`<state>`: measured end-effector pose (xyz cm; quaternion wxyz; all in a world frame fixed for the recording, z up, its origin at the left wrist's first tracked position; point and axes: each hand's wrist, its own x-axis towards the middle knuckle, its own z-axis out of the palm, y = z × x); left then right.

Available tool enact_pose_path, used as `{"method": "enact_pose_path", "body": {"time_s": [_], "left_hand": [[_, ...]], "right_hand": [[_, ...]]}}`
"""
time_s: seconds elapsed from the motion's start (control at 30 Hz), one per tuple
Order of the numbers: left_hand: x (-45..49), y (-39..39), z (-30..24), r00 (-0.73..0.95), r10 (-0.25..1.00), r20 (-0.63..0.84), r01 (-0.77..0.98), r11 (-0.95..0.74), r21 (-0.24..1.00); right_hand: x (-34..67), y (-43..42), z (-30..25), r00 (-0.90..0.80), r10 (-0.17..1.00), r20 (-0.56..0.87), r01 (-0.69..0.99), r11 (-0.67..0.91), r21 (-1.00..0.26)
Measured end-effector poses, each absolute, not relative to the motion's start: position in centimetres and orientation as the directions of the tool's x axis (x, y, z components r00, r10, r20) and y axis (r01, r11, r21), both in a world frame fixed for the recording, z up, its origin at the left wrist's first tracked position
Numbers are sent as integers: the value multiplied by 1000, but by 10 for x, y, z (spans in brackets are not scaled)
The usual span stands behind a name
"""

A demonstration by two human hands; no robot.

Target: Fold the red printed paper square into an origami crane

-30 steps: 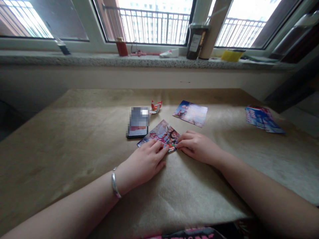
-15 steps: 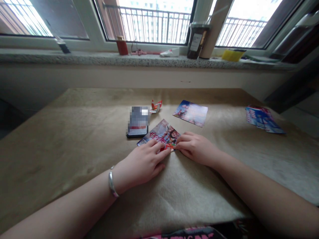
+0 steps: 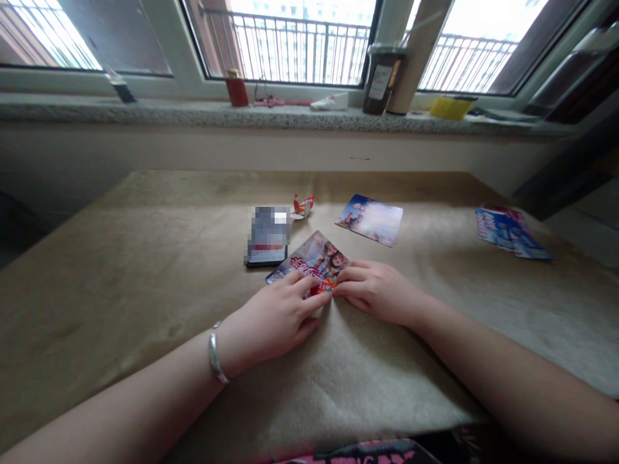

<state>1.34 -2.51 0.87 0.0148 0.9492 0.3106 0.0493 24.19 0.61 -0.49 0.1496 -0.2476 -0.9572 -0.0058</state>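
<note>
A colourful printed paper sheet (image 3: 314, 258) lies on the tan table cloth (image 3: 145, 270) in front of me, its near edge folded over. My left hand (image 3: 275, 316), with a silver bracelet on the wrist, presses its fingertips down on the sheet's near left part. My right hand (image 3: 377, 290) presses its bent fingers on the near right corner of the same sheet. The fingertips of both hands almost meet at the fold.
A dark phone (image 3: 267, 240) lies just left of the sheet. A small folded red paper figure (image 3: 302, 205) and another picture sheet (image 3: 371, 219) lie behind it. More printed sheets (image 3: 507, 232) sit at the far right. The windowsill (image 3: 193, 116) holds a red cup and jars.
My right hand has slid a little left along the sheet's near edge toward my left hand. The fold has shortened slightly. Nothing else moved.
</note>
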Motion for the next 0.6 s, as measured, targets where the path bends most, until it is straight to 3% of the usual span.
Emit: {"method": "enact_pose_path", "body": {"time_s": [0.6], "left_hand": [[16,-26,9,797,591,125,590,-806,47]], "right_hand": [[242,4,6,-872,442,210,463,884,62]]}}
